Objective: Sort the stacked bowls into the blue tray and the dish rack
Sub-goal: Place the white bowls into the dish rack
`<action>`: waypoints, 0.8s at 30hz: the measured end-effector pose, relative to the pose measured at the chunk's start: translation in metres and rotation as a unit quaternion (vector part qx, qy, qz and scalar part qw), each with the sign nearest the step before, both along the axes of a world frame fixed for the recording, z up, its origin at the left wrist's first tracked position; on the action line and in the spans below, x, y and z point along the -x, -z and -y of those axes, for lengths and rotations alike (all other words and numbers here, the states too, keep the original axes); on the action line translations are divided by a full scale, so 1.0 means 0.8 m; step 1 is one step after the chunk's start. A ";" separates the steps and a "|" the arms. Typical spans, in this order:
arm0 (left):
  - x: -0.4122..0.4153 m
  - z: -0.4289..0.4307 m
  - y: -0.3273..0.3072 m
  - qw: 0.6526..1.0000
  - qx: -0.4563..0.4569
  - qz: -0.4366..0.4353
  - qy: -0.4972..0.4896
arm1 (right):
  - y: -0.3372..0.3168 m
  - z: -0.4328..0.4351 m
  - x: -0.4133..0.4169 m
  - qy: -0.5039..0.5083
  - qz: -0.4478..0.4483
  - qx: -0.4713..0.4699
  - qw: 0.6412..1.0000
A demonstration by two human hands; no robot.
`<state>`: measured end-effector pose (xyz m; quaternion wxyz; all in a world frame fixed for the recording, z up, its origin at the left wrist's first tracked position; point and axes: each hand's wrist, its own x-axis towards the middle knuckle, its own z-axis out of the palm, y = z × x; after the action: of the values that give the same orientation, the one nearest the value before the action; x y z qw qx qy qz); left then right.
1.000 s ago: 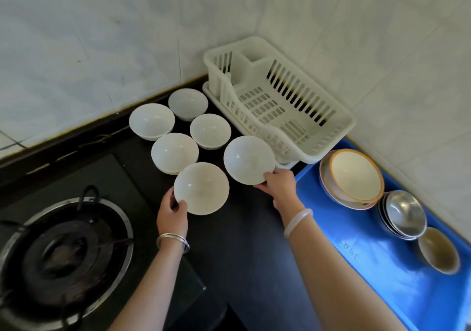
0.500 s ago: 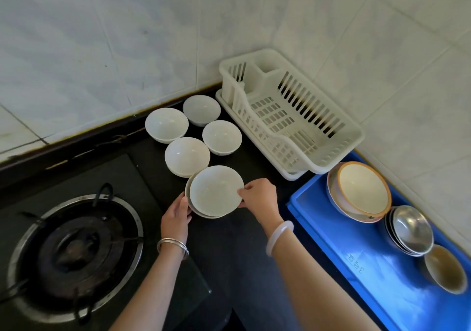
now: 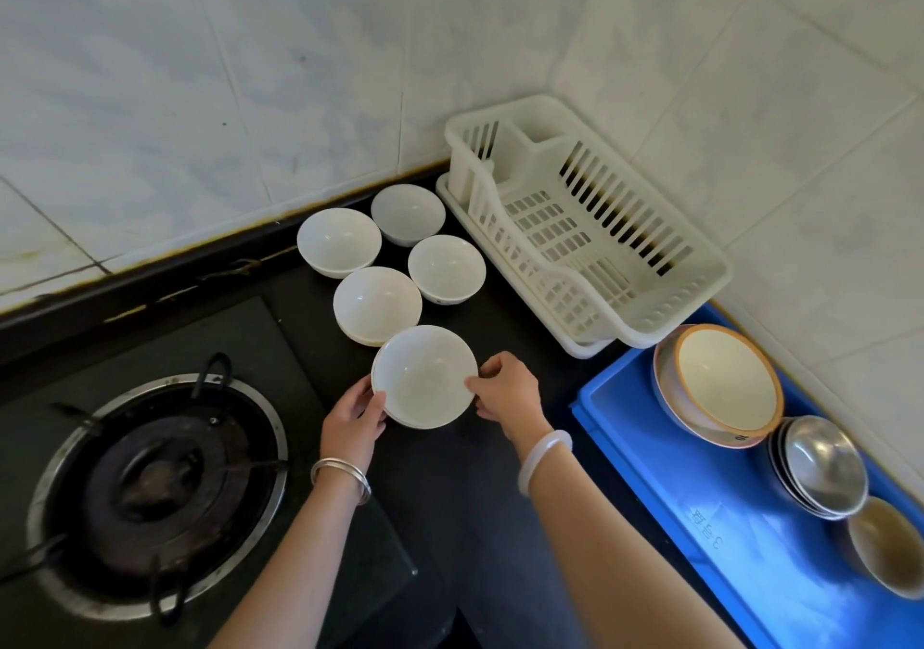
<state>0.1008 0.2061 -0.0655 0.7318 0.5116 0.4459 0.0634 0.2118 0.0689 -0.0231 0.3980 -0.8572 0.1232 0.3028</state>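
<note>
1. Gripping the stacked bowls [image 3: 424,376] from both sides, the left hand [image 3: 352,423] hooks its thumb on the rim at 9 o'clock with its fingers curled beneath. The right hand [image 3: 507,391] pinches the rim at 3 o'clock.
2. The stack sits mouth-up near the middle of the black counter [image 3: 475,498]. Being round, it has no long axis, and whether it touches the counter cannot be told.
3. It is plain glossy white, and a second rim shows just under the top one at 7 o'clock.
4. A gas burner [image 3: 155,478] lies at 8 o'clock of the stack.
5. The blue tray [image 3: 675,513] lies at 4 o'clock, its length running 11 to 5. It holds an orange-rimmed bowl [image 3: 725,383], nested steel bowls [image 3: 822,463] and a tan bowl [image 3: 885,543].
6. Four more white bowls [image 3: 377,303] stand mouth-up at 12 o'clock, the nearest just beside the stack.
7. The white dish rack [image 3: 585,228] sits at 1 o'clock, its length running 10 to 4.
8. Pale tiled walls [image 3: 250,73] meet in a corner behind the rack.
</note>
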 end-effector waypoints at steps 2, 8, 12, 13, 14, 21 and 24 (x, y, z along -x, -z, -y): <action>-0.002 -0.002 -0.001 1.000 0.022 -0.002 -0.009 | 0.002 0.001 -0.001 0.018 -0.059 -0.053 0.997; -0.005 -0.001 -0.010 0.996 0.081 -0.004 -0.028 | 0.008 0.000 0.001 0.042 -0.114 -0.151 0.981; -0.008 0.004 -0.021 0.998 0.057 -0.008 -0.027 | 0.010 0.007 0.003 0.055 -0.100 -0.171 0.979; -0.011 0.005 -0.025 0.998 0.053 -0.007 -0.027 | 0.007 0.010 0.003 0.061 -0.094 -0.176 0.978; -0.014 0.007 -0.031 0.999 0.047 -0.003 -0.026 | 0.003 0.014 0.001 0.064 -0.086 -0.184 0.977; -0.094 0.015 -0.105 0.997 0.043 0.067 0.013 | -0.072 0.044 -0.066 0.074 0.011 -0.235 0.969; -0.151 0.020 -0.136 0.995 0.039 0.079 0.046 | -0.105 0.054 -0.113 0.081 0.053 -0.236 0.967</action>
<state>0.2219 0.1904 0.0430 0.7863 0.4959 0.3649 0.0526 0.3018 0.0259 0.0611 0.6184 -0.7407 0.0960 0.2442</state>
